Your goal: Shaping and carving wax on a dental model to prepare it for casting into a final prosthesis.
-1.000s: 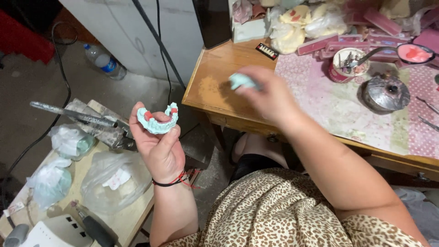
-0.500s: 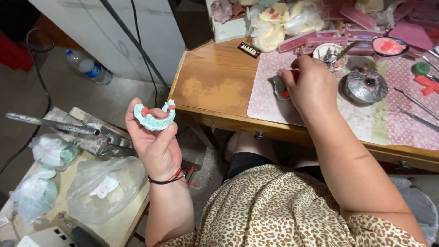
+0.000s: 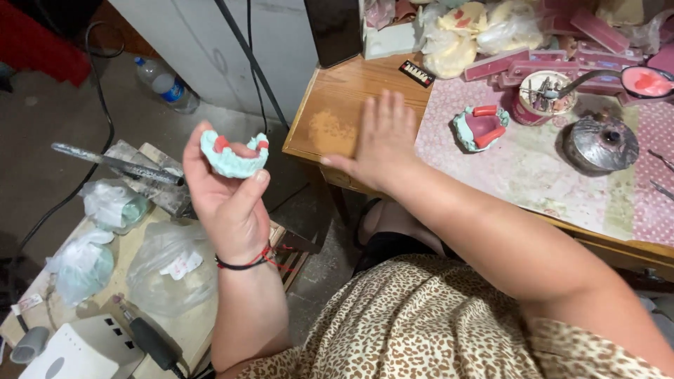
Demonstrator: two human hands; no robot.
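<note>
My left hand (image 3: 228, 196) holds up a pale green horseshoe-shaped dental cast with red wax at its ends (image 3: 234, 154), pinched between thumb and fingers. My right hand (image 3: 382, 140) hovers flat and empty, fingers spread, over the left edge of the wooden table (image 3: 337, 119). A second green dental cast with red wax blocks (image 3: 481, 128) lies on the pink patterned mat (image 3: 533, 168), just right of my right hand and apart from it.
A round metal lid (image 3: 599, 144), a cup of tools (image 3: 539, 95), pink wax bars (image 3: 533, 67) and plaster models (image 3: 456, 35) crowd the table's back. A low bench on my left carries plastic bags (image 3: 172, 270), a handpiece (image 3: 144, 333) and a metal file (image 3: 116, 163). A bottle (image 3: 165, 84) lies on the floor.
My right hand set the second cast down on the mat, let go and drew back left with fingers spread. My left hand raised its cast slightly.
</note>
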